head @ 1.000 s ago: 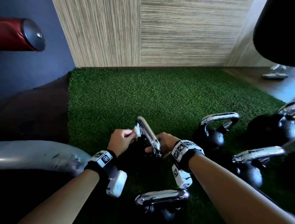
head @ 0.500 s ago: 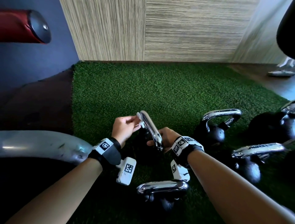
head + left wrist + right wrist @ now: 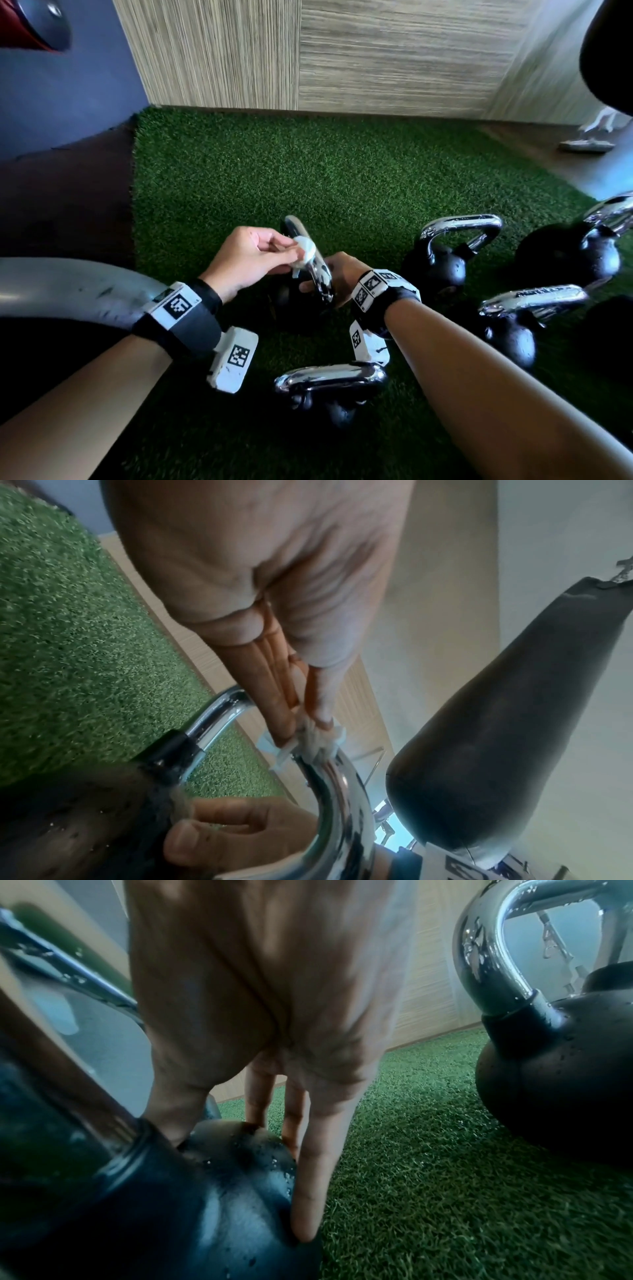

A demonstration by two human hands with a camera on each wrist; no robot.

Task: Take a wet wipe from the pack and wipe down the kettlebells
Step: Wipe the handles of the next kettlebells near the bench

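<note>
Green turf; crumpled wipe on chrome handle

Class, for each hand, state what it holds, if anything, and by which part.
Left hand pinches a bunched wet wipe against the kettlebell's chrome handle. Right hand steadies that kettlebell by its black ball.

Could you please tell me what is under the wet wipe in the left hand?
The chrome handle of the kettlebell lies under the wet wipe, pinched there by the left hand. The covered metal cannot be seen.
</note>
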